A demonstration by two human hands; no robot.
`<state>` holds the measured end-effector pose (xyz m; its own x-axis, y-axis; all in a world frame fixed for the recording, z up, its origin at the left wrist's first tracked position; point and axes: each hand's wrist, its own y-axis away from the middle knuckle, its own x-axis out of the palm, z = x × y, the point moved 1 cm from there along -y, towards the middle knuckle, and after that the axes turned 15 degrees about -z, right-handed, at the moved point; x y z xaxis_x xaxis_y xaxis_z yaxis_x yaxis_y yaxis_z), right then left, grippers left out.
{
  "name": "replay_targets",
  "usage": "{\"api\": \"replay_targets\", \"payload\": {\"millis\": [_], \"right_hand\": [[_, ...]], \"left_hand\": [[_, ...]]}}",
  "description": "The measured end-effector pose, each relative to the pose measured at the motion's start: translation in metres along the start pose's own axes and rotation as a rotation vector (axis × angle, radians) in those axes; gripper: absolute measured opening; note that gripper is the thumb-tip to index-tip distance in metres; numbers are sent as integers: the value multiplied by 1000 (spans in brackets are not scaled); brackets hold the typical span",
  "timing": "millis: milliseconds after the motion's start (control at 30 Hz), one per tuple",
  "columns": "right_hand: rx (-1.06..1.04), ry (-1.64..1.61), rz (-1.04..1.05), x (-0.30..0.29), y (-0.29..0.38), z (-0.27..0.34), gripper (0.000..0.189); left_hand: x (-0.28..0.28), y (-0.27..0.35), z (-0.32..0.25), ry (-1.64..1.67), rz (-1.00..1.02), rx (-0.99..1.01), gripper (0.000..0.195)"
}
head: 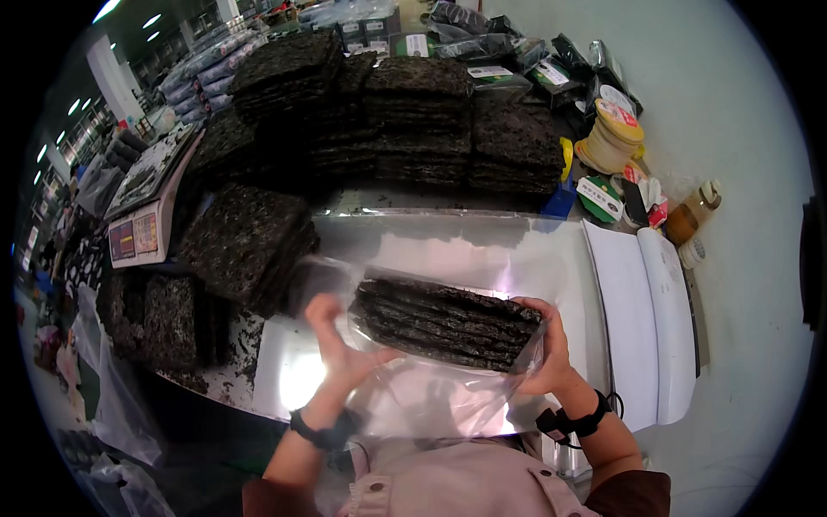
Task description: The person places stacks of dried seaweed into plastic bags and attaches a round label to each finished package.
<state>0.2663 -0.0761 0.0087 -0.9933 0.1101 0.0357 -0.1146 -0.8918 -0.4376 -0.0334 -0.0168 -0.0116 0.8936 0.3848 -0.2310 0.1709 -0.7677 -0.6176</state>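
A thick stack of dark dried seaweed sheets [446, 321] lies on its side before me, its layered edge facing up. Clear plastic film [446, 394] surrounds it, apparently a bag. My right hand [548, 349] grips the stack's right end through this film, fingers at the far corner and thumb at the near one. At the stack's left end is my left hand [339, 339], blurred, with thumb and fingers spread wide apart. Its thumb reaches towards the near left corner, by the film; whether it touches the film is unclear.
More seaweed stacks stand at the back [417, 116] and left [249, 242]. A digital scale [139, 234] is at far left. On the right are paper sheets [623, 323], a tape roll [610, 139] and a bottle of brown liquid [691, 213]. Packaged goods [517, 55] lie behind.
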Motion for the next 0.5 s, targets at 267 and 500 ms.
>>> {"api": "replay_targets", "payload": {"millis": [267,500], "right_hand": [[-175,59,-28,4,-34,41,122],[-728,790,403,0,-93,171,86]], "left_hand": [[22,-30,-15,250,317,-3,128],[26,-29,-37,137,332,26,140]]}}
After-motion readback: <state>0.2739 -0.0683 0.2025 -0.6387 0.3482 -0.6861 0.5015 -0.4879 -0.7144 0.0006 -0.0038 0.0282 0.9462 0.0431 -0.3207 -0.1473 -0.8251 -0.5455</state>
